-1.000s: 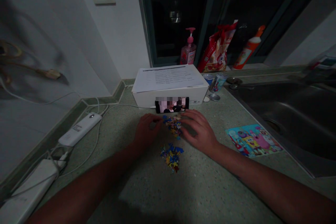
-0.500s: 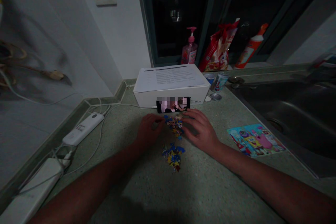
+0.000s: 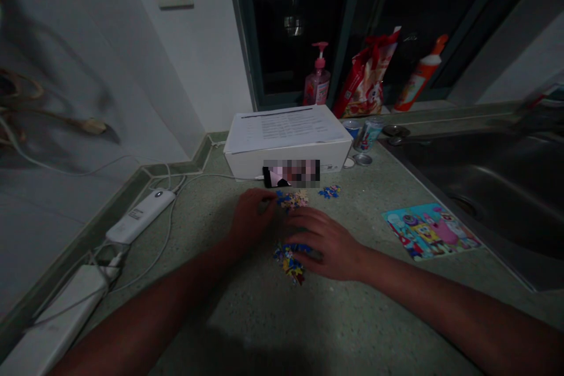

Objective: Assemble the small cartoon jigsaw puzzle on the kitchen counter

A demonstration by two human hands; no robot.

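Note:
Small loose jigsaw puzzle pieces lie in groups on the counter. My left hand [image 3: 252, 218] rests at the left edge of the far pile of pieces [image 3: 296, 198], its fingers curled round toward the thumb; whatever is at the fingertips is too small and dark to make out. My right hand [image 3: 328, 244] is open, fingers spread to the left over the near pile of pieces [image 3: 291, 264] and covering part of it. A small blue cluster of pieces [image 3: 330, 191] lies apart, beyond the right hand. On the right is a colourful cartoon picture sheet [image 3: 432, 231].
A phone [image 3: 277, 177] on a cable leans against a white box [image 3: 286, 157]. Cans [image 3: 369, 135] and lids stand beside the box. A metal sink [image 3: 484, 188] is at the right, a power strip [image 3: 140, 214] with cords at the left. Bottles and a red bag line the windowsill.
My right hand has moved from the far pile back toward me, over the near pile. A small blue cluster now lies separately at the right of the far pile. My left hand has barely moved.

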